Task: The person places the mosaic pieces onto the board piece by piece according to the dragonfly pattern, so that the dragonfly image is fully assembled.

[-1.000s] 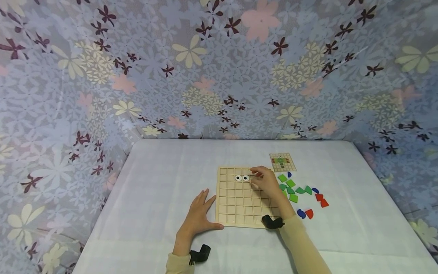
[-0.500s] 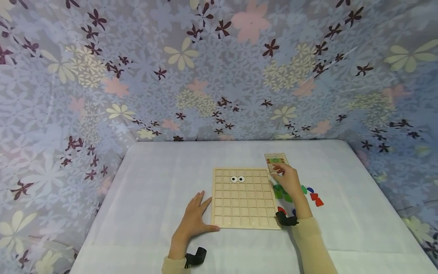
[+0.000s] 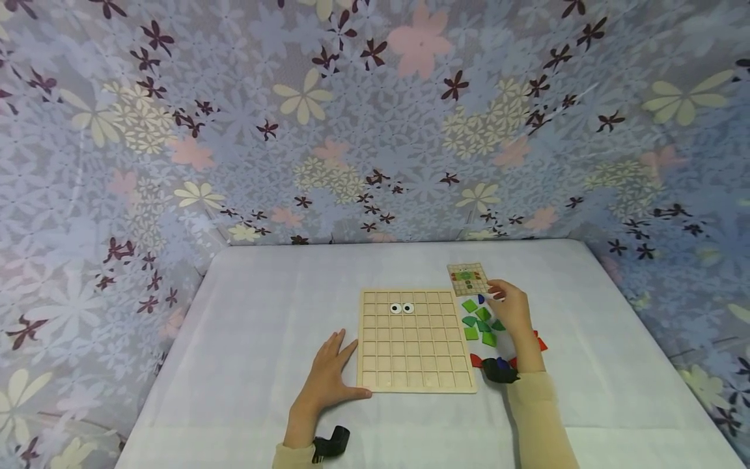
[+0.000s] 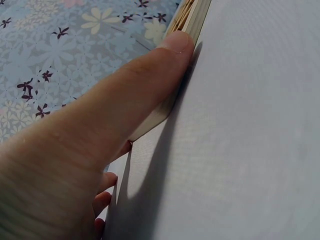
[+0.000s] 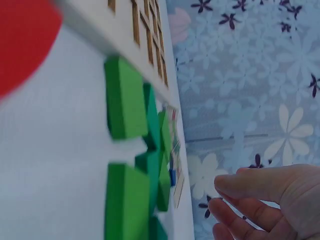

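A square wooden grid board (image 3: 418, 365) lies on the table with two round eye pieces (image 3: 402, 308) in its upper rows. My left hand (image 3: 329, 374) rests at its left side with fingers spread, and in the left wrist view the thumb (image 4: 145, 75) presses along the board's edge (image 4: 197, 20). My right hand (image 3: 511, 311) hovers beside the small pattern card (image 3: 469, 286), over the loose pieces. Its thumb and fingers are loosely bent with nothing between them in the right wrist view. Green square pieces (image 3: 470, 305) and darker green pieces (image 3: 469, 320) lie right of the board.
Red pieces (image 3: 476, 360) and a blue piece (image 3: 481, 299) lie among the loose pieces; some are partly hidden by the right forearm and its black wrist camera (image 3: 499, 370). A white cloth covers the table (image 3: 263, 306). Flower-patterned fabric (image 3: 328, 130) stands behind.
My right hand has moved from beside the eye pieces on the board, across the pattern card, to the card's right. The left hand keeps its place at the board. The head view has shifted slightly.
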`<state>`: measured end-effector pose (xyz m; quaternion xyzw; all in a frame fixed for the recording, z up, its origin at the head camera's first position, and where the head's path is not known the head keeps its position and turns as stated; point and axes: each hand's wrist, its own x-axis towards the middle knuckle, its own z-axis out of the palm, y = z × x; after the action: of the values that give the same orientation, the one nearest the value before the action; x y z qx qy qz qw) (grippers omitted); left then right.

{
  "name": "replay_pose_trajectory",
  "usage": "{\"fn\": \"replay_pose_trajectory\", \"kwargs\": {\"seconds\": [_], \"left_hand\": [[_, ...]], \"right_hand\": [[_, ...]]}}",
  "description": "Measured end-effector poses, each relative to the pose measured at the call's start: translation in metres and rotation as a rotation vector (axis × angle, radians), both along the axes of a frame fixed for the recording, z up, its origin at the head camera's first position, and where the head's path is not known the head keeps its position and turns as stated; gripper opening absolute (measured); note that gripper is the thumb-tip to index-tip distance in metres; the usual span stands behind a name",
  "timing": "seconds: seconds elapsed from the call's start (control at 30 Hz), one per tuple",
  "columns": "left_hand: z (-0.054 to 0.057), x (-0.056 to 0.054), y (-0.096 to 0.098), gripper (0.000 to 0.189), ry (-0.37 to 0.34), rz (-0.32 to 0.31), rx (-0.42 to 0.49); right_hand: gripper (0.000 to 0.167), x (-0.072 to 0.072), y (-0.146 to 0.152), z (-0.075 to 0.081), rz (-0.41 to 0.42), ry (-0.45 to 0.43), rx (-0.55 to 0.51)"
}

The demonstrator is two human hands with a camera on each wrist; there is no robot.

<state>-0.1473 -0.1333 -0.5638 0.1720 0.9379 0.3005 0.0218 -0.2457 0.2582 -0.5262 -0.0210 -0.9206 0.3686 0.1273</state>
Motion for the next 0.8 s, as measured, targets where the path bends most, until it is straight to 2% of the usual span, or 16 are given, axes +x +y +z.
{"fn": "replay_pose_trajectory", "kwargs": {"seconds": [0.1, 0.27, 0.37, 0.53, 0.7, 0.8], "left_hand": [[-0.001, 0.001, 0.001, 0.106, -0.013, 0.002, -0.006], [-0.003, 0.003, 0.003, 0.106, -0.020, -0.003, -0.016], [-0.004, 0.004, 0.004, 0.106, -0.011, -0.009, -0.017], [-0.004, 0.004, 0.005, 0.105, 0.004, -0.006, -0.005], [-0.003, 0.001, 0.005, 0.106, -0.013, -0.004, -0.016], [-0.001, 0.000, 0.004, 0.106, -0.024, 0.006, -0.016]], "right_hand": [[0.036, 0.001, 0.004, -0.006, -0.023, -0.024, -0.007], [0.037, 0.004, 0.007, -0.013, -0.045, -0.119, 0.007], [0.039, 0.006, 0.011, -0.014, -0.024, -0.151, 0.031], [0.040, 0.010, 0.018, -0.005, 0.055, -0.176, 0.040], [0.040, 0.015, 0.024, 0.008, 0.062, -0.182, 0.051], [0.039, 0.017, 0.024, 0.009, 0.074, -0.174, 0.046]]}}
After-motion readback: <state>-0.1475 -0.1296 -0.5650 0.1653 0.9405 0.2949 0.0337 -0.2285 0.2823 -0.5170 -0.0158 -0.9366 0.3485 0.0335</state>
